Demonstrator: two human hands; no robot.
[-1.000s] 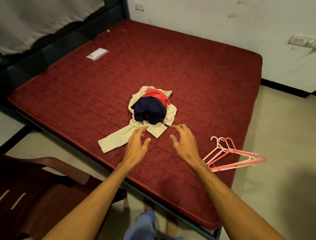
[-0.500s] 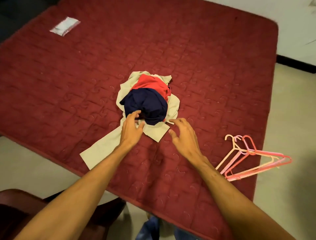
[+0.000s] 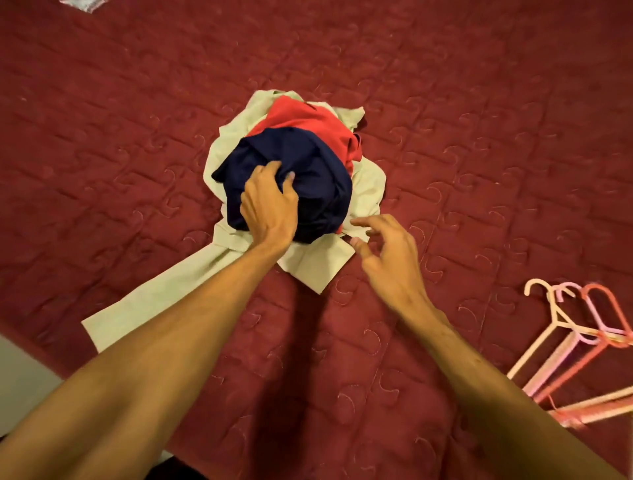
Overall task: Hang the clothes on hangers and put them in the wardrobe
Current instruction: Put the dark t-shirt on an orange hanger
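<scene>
Maroon quilted mattress (image 3: 479, 102) under clothes pile (image 3: 308, 161); pale floor (image 3: 24, 370) lower left.

The pink hangers (image 3: 560, 321) are cut off at the right edge and blurred below; the white packet (image 3: 82, 4) is cropped at the top.

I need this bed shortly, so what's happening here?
A person is working on clothes heaped on the mattress. The left hand grips the navy garment on top; the right hand is open by the beige garment underneath. A red garment lies between the two. The hangers lie to the right, untouched, with nothing hung yet.
</scene>
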